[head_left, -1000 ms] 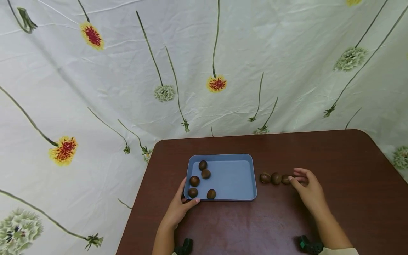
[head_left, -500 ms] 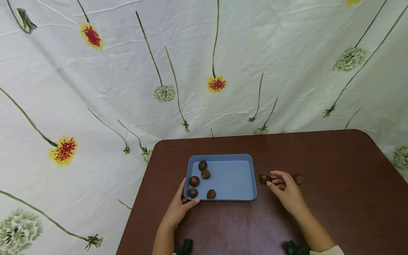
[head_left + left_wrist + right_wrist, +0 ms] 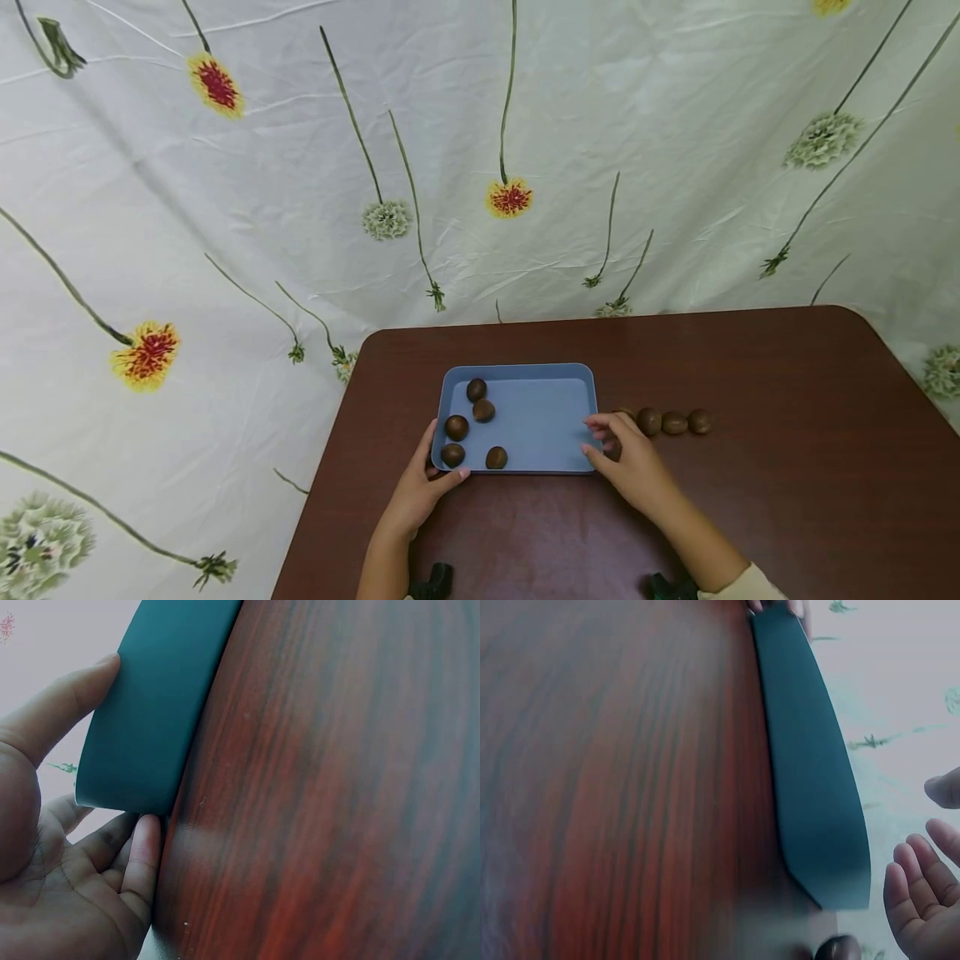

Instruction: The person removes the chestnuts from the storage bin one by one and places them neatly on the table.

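Note:
A light blue rectangular tray lies on the table with several brown chestnuts inside, mostly along its left side. My left hand grips the tray's front left corner, thumb on the front rim and fingers round the left side. In the left wrist view the thumb presses the tray wall. My right hand is over the tray's right edge, fingers spread from the thumb and nothing visible between them. To its right, several more chestnuts stand in a row on the table; the leftmost is partly hidden behind the hand.
The dark brown table has rounded back corners. A white cloth with printed flowers hangs behind it. A dark wrist device shows on the left wrist, another on the right.
My right hand has moved left along the chestnut row to the tray's right edge, uncovering the row's right end. The left hand, the tray and the chestnuts in it stay in place.

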Available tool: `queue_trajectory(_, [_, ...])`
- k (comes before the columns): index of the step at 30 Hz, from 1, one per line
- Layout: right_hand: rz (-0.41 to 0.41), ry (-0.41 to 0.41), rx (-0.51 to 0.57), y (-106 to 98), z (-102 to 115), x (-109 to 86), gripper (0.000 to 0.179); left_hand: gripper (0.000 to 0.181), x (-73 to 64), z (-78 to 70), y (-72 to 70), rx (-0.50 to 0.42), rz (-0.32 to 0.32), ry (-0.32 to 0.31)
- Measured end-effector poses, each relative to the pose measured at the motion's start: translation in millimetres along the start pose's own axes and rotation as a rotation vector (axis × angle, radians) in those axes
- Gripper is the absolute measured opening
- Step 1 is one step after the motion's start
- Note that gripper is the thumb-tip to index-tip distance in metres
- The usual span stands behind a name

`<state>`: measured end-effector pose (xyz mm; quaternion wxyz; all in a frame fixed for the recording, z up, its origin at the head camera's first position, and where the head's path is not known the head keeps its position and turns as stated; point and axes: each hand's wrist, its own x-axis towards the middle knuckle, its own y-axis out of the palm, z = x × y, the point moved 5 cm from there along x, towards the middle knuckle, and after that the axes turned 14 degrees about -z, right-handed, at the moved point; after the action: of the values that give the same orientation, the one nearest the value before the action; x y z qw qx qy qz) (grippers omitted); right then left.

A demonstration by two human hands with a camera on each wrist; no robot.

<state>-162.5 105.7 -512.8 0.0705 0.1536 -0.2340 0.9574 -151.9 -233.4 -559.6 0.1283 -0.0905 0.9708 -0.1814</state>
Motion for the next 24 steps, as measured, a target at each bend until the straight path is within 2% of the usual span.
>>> queue_trajectory(5, [0.039, -0.040, -0.023, 16.0, 7.5, -2.7, 0.036, 0.101, 0.8, 0.2, 0.7, 0.008, 0.001, 0.003])
queue_trajectory(13, [0.163, -0.086, -0.007, 44.3, 16.2, -4.0, 0.033, 0.102, 1.8, 1.4, 0.4, 0.015, -0.002, 0.001])
queue_trajectory(24, [0.299, -0.087, 0.018, 75.6, 33.5, 5.4, 0.033, 0.103, 2.7, 2.3, 0.7, 0.038, -0.012, -0.005])
